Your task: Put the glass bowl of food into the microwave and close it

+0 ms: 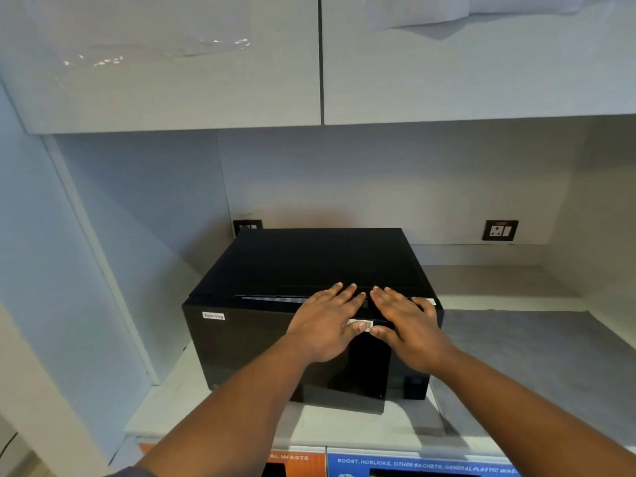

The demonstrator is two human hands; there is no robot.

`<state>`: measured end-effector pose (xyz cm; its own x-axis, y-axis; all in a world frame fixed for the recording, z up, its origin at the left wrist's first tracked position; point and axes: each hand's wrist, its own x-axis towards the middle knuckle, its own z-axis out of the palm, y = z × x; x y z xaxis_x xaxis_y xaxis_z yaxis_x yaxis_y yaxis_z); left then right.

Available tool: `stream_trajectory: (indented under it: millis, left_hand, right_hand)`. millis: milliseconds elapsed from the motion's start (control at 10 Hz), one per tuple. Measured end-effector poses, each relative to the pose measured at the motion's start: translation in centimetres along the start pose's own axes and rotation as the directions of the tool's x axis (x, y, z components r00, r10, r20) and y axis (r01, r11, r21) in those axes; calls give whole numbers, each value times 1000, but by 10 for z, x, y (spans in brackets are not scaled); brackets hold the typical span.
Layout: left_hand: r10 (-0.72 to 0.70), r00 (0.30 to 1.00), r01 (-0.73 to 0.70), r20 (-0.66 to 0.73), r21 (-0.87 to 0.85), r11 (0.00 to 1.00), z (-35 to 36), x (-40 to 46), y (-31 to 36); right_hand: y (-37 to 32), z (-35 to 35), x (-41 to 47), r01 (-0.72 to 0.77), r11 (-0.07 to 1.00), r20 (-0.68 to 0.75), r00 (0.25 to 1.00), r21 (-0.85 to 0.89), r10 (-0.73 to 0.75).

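Cabinets point(158, 63): overhead, at 12 o'clock, doors shut.
Counter point(533, 356): pale, carries the microwave in a corner nook, near a wall socket point(499, 230) at 2 o'clock.
Microwave point(309, 263): black, centre of view; door point(247, 352) seems all but shut, a thin gap showing along its top edge. A "Non-Veg" label point(213, 316) sits at its 10 o'clock corner.
Left hand point(325, 321) and right hand point(409, 325): spread flat, empty, side by side on the door's upper edge, probably to push it home evenly.
Glass bowl: not visible; likely inside.
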<state>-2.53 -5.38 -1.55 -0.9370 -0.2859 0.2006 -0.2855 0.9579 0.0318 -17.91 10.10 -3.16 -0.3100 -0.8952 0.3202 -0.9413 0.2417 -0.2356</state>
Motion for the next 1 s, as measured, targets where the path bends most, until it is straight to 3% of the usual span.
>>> stream_trajectory:
  millis: [400,700,900,1000]
  left_hand:
    - [-9,998,12,-59,51,999,13,21,-11]
    - [-44,999,46,-31,74,996,12,22,-10]
    - [-173,980,168,100,57,984,-1,16,4]
    - [-165,986,163,25,53,985,-16,6,7]
  right_hand:
    - [-5,27,15,-135,987,-167,979,-89,118]
    - [-8,22,12,-119,987,-135,985,-111,104]
    - [-12,7,6,-98,977,-39,995,-190,92]
    - [-21,-7,3,-97,976,-71,994,-193,85]
